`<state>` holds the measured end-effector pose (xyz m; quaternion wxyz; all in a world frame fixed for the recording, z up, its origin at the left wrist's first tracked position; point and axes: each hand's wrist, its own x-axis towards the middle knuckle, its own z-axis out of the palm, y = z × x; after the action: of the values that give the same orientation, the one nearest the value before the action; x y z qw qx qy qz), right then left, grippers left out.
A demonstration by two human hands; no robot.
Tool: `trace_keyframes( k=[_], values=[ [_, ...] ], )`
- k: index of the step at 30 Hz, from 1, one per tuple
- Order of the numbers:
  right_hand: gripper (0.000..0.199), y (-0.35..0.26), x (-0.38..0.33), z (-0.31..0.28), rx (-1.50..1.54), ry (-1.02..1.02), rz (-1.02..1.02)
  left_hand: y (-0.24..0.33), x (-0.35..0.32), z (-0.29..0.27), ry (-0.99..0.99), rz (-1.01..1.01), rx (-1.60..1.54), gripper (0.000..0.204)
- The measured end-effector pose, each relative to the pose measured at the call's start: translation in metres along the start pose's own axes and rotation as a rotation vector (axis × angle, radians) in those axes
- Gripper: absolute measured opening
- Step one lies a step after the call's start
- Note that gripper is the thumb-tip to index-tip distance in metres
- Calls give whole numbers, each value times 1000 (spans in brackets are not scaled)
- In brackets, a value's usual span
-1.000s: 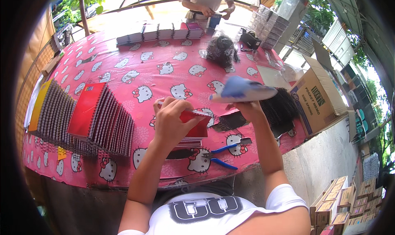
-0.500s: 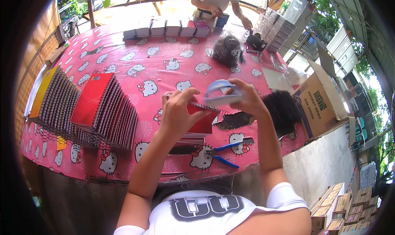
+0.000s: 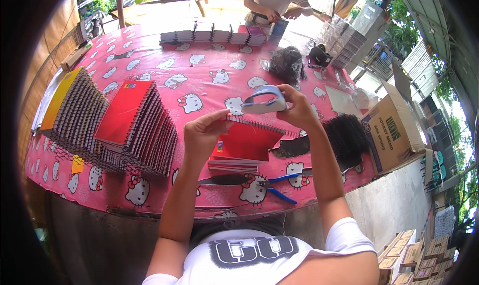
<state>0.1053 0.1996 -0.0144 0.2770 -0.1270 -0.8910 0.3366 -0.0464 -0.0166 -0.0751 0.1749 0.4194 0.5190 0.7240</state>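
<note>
A red spiral notebook (image 3: 252, 141) rests at the near middle of the table, on top of several unbound-looking pads (image 3: 234, 166), its coil along the far edge. My left hand (image 3: 205, 131) is at the coil's left end, thumb and index finger closed on that corner. My right hand (image 3: 298, 108) is raised above the coil's right part and grips a blue-and-white loop-shaped tool (image 3: 264, 100), whose kind I cannot make out. Pliers with blue handles (image 3: 282, 187) lie with handles spread, near the front edge. A dark flat strip (image 3: 227, 179) lies left of them.
Stacks of red notebooks (image 3: 124, 113) and yellow notebooks (image 3: 62, 103) stand at left. Black coils (image 3: 344, 138) and an open cardboard box (image 3: 394, 128) are at right. Farther off are a bagged black bundle (image 3: 287, 65), a notebook row (image 3: 212, 34) and another person (image 3: 274, 5).
My left hand has shifted left along the coil, baring more of the red cover. The blurred loop tool now shows sharper. The other person's arm has drawn back from the black object.
</note>
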Motion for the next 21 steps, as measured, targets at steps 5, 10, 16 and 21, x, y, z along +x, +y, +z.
trace_keyframes(
  k=[5,10,16,21],
  values=[
    [61,29,-35,-10,-562,71,379,0,0,-6,-58,-72,-230,38],
    [72,77,-102,-18,-801,38,189,-2,7,2,-223,-95,-351,31],
    [53,6,-148,-6,-434,79,167,1,1,12,-37,-200,-482,17],
    [64,-28,-196,28,-359,-264,197,0,2,14,18,-188,-439,15]
  ],
)
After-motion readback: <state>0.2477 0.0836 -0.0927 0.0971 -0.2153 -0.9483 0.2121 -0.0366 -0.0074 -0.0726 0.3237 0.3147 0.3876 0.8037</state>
